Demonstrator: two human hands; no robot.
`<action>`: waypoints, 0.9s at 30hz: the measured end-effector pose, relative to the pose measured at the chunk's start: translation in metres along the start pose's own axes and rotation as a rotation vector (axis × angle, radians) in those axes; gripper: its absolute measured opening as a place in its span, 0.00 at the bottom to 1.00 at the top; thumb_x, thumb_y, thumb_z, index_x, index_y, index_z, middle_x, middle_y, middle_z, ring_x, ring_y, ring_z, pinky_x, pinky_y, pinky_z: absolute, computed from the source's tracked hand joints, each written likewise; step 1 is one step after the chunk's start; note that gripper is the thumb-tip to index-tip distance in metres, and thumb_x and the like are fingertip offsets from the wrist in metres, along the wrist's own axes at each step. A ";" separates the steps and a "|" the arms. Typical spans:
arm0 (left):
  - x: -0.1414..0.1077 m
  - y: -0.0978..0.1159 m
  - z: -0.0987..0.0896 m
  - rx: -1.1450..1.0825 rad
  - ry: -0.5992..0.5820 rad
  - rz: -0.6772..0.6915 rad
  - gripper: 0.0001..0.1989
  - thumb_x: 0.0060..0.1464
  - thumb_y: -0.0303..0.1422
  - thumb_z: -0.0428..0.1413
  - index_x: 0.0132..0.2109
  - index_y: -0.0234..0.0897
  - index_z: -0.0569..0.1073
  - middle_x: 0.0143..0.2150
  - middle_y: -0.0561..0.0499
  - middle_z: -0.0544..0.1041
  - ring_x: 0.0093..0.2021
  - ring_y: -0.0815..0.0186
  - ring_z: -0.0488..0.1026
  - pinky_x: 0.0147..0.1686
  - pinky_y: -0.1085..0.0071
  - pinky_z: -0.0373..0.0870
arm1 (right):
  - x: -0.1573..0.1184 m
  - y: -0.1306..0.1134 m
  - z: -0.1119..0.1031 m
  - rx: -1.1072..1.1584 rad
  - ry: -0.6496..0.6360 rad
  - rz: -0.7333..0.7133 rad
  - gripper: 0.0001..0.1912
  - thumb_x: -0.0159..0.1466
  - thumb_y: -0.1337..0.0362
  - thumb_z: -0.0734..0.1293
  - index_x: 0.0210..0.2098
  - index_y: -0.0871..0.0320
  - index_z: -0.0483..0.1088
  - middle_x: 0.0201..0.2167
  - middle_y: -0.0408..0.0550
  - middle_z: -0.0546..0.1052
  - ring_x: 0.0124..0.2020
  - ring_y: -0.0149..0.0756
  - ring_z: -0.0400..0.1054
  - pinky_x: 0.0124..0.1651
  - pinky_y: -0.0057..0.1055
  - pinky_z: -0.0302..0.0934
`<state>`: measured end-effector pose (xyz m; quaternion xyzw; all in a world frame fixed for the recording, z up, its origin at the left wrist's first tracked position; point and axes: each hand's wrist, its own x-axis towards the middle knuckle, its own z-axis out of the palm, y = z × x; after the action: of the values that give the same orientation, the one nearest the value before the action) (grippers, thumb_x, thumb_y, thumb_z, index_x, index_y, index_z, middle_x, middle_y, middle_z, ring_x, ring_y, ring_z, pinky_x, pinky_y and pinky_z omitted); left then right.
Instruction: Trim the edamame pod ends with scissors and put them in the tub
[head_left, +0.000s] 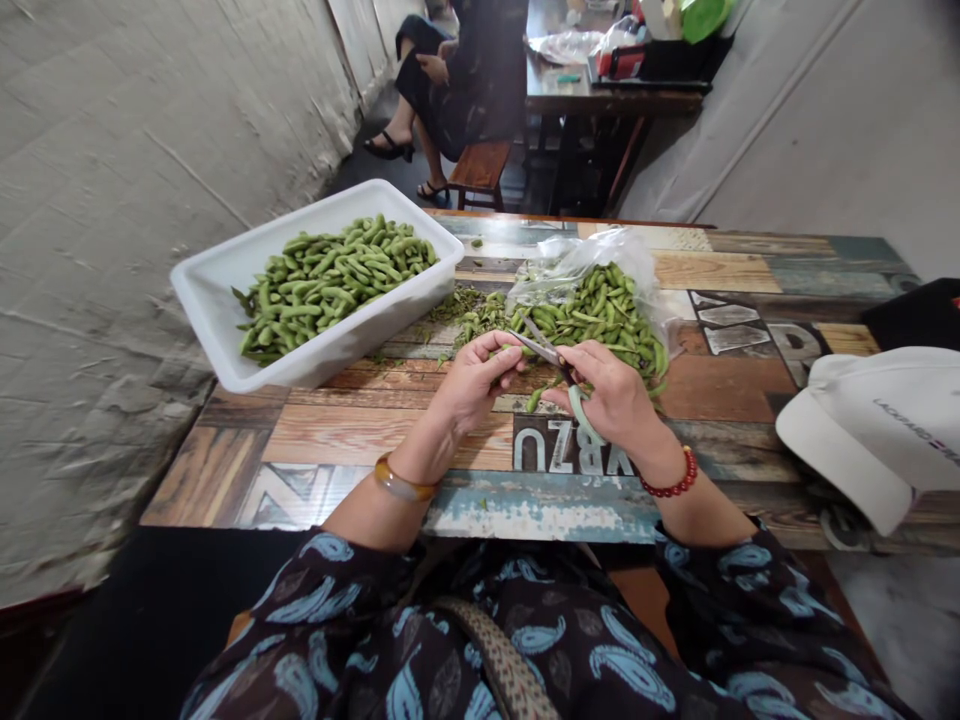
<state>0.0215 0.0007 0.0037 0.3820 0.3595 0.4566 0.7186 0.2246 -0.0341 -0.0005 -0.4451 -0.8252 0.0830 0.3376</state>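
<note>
My left hand (pixel 484 378) pinches a green pod at its fingertips, at the middle of the table. My right hand (pixel 609 392) holds scissors (pixel 579 410) with pale green handles, their blades pointing left toward the pod. Just behind both hands, a heap of green pods (pixel 611 310) spills from a clear plastic bag (pixel 559 270). Small green trimmings (pixel 472 312) lie left of the heap. A white tub (pixel 345 335) full of green pods stands tilted in angle at the left rear.
A white cap (pixel 870 425) sits at the table's right side, near a black object (pixel 919 312). Beyond the patterned table (pixel 390 425), a seated person (pixel 480 80) is beside a wooden stool (pixel 480 168) and another table (pixel 570 98). A wall runs along the left.
</note>
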 end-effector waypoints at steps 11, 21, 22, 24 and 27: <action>0.002 0.013 -0.005 -0.060 0.067 -0.004 0.13 0.49 0.38 0.60 0.32 0.37 0.63 0.30 0.55 0.72 0.25 0.73 0.68 0.22 0.77 0.63 | -0.001 0.002 -0.002 -0.047 0.077 0.087 0.22 0.66 0.51 0.67 0.55 0.57 0.69 0.43 0.55 0.77 0.41 0.44 0.73 0.42 0.36 0.70; 0.005 -0.011 -0.015 1.475 0.034 0.360 0.06 0.57 0.31 0.57 0.39 0.39 0.79 0.39 0.47 0.76 0.38 0.62 0.72 0.33 0.69 0.62 | 0.000 0.000 -0.001 -0.055 0.063 0.073 0.22 0.66 0.52 0.66 0.55 0.57 0.69 0.43 0.54 0.77 0.38 0.42 0.73 0.40 0.36 0.69; 0.004 -0.012 -0.014 1.556 0.025 0.346 0.06 0.57 0.31 0.57 0.39 0.39 0.79 0.39 0.47 0.75 0.38 0.62 0.72 0.32 0.69 0.61 | 0.000 0.000 -0.001 -0.055 0.063 0.072 0.22 0.67 0.52 0.66 0.55 0.57 0.69 0.42 0.54 0.77 0.38 0.42 0.73 0.40 0.36 0.69; 0.003 -0.013 -0.012 1.623 0.022 0.331 0.05 0.57 0.31 0.56 0.37 0.38 0.78 0.38 0.47 0.74 0.38 0.62 0.72 0.31 0.69 0.60 | 0.000 0.000 0.000 -0.054 0.061 0.068 0.22 0.67 0.51 0.66 0.55 0.57 0.68 0.43 0.54 0.76 0.38 0.42 0.73 0.41 0.36 0.69; 0.005 -0.010 -0.011 1.472 0.039 0.372 0.04 0.57 0.30 0.56 0.35 0.37 0.76 0.36 0.48 0.73 0.37 0.63 0.71 0.34 0.70 0.62 | 0.000 0.000 0.000 -0.055 0.060 0.066 0.22 0.66 0.52 0.66 0.55 0.57 0.68 0.43 0.53 0.76 0.36 0.41 0.72 0.40 0.35 0.69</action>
<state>0.0174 0.0045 -0.0105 0.8091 0.5136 0.2192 0.1829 0.2249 -0.0341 -0.0010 -0.4834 -0.8016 0.0579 0.3471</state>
